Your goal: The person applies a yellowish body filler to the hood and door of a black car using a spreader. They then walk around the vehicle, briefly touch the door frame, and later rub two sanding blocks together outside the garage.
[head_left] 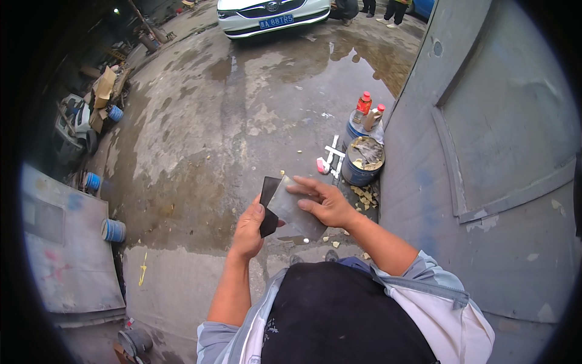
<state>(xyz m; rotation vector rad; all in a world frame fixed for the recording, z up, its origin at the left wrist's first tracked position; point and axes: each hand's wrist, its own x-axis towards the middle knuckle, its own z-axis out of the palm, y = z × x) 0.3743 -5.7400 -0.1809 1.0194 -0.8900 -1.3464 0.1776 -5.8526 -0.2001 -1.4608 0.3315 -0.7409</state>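
Note:
In front of my body, at waist height, my left hand (247, 232) grips a black piece of what looks like sandpaper (270, 192), thumb on top. My right hand (333, 206) holds a grey, smooth-looking sheet (296, 212) by its right part, with thumb and fingers lying over its upper face. The black and grey parts overlap where they meet, and I cannot tell whether they are one folded sheet or two. Part of my left fingers is hidden behind the pieces.
To the right, two blue buckets (362, 173) stand by a grey metal panel (485, 182); red-capped bottles (364, 103) sit on the farther one. Yellowish scraps (365, 197) litter the ground. Puddles (357, 70) lie ahead, before a white car (273, 17). People stand beyond.

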